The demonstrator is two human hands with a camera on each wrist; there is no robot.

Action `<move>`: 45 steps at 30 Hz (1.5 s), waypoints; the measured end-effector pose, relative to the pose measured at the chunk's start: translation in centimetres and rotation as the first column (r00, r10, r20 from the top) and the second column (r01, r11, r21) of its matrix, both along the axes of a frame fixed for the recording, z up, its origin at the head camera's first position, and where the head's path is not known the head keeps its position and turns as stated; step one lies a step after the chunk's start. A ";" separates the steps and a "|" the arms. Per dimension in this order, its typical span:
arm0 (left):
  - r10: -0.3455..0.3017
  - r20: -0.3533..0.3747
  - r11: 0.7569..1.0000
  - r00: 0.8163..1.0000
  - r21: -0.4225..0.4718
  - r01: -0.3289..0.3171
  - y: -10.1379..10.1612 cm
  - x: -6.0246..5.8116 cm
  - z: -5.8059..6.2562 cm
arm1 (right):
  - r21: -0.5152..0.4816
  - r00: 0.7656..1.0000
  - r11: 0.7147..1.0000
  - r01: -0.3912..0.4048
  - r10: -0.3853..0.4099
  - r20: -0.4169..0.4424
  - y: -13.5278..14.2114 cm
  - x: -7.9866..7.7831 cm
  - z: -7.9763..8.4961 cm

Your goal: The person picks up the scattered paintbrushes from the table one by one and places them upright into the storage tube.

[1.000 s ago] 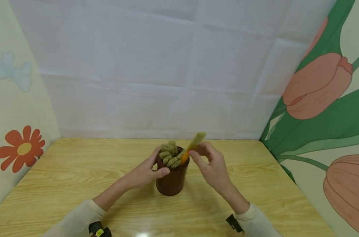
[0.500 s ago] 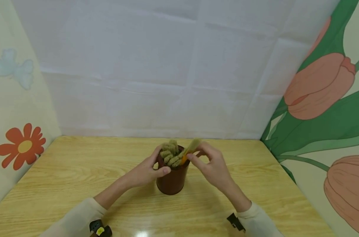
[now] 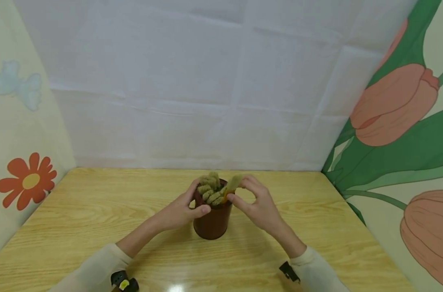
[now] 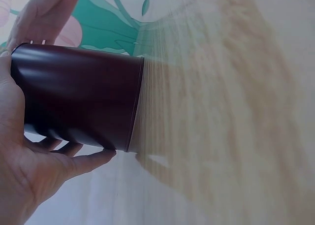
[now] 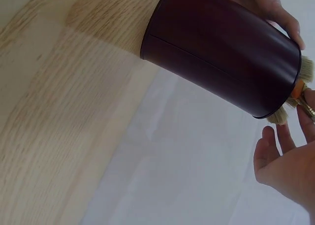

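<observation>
A dark brown cylindrical brush holder [image 3: 211, 225] stands upright on the table. My left hand [image 3: 179, 213] grips its left side near the rim, thumb in front; the left wrist view shows fingers along the holder's wall [image 4: 78, 94]. Several paintbrushes [image 3: 208, 190] stand in it, pale tan bristles upward. At the right side of the rim, my right hand [image 3: 259, 207] pinches a paintbrush [image 3: 234, 183] between thumb and fingers. Its bristles point up, and its orange handle [image 5: 298, 89] reaches into the holder. The handle's lower part is hidden inside.
The wood-grain table [image 3: 163, 259] runs back to a white sheet [image 3: 170, 81]. Flower-painted walls [image 3: 393, 105] flank it left and right. A black strap piece [image 3: 124, 281] sits by the left sleeve, another black piece [image 3: 289, 272] by the right one.
The paintbrush in my right hand has gone down into the holder, so less of its orange handle shows. My right hand has lowered slightly with it. My left hand keeps its hold.
</observation>
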State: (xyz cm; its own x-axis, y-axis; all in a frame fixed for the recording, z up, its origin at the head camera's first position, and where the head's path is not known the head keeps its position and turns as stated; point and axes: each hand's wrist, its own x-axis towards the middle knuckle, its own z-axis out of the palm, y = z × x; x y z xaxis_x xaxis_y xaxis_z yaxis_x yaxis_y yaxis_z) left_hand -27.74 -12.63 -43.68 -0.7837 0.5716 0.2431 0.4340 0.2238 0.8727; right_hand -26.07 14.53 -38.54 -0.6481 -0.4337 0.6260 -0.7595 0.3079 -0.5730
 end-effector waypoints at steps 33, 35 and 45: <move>-0.001 0.009 1.000 1.000 -0.010 0.001 -0.6 -0.2 -0.2 | -0.044 0.997 0.998 -0.034 0.037 0.062 0.0 -0.4 -0.1; -0.003 0.029 1.000 1.000 -0.005 0.003 -0.7 -0.2 -0.2 | -0.042 0.997 0.998 -0.036 0.039 0.060 0.2 -0.4 0.1; -0.055 -0.082 0.998 0.995 0.019 0.057 -2.9 -0.9 0.1 | -0.088 0.998 0.996 0.018 -0.013 0.054 3.2 -1.3 1.4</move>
State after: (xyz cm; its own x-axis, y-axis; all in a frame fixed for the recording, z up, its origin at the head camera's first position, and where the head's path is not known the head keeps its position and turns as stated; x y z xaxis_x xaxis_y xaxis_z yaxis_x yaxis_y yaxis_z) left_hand -28.69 -15.49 -43.56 -0.7276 0.6082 0.3172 0.5153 0.1793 0.8381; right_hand -27.41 17.73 -37.09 -0.6878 -0.3679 0.6257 -0.7226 0.2660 -0.6380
